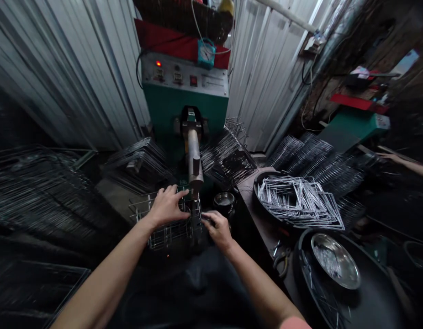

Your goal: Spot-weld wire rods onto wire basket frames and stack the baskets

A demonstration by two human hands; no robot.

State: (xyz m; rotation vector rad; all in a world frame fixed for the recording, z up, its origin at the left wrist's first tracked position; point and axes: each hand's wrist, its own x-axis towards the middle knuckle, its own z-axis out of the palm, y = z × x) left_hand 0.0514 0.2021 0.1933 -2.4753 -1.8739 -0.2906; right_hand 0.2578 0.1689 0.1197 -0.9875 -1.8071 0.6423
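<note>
A green machine stands in front of me, with a metal cylinder arm reaching toward me. Below its tip is a wire rack. My left hand rests over the rack's upper part, thumb and fingers spread apart, close to the left of the machine's tip. On the right of the tip, my right hand has its fingers bent and pressed together at the rack's right edge; what they pinch is too small to make out.
Stacked wire racks lie left and right of the machine. At right are a black pan of wire frames, a metal bowl on a large black tray, and pliers. Another person's arm shows at far right.
</note>
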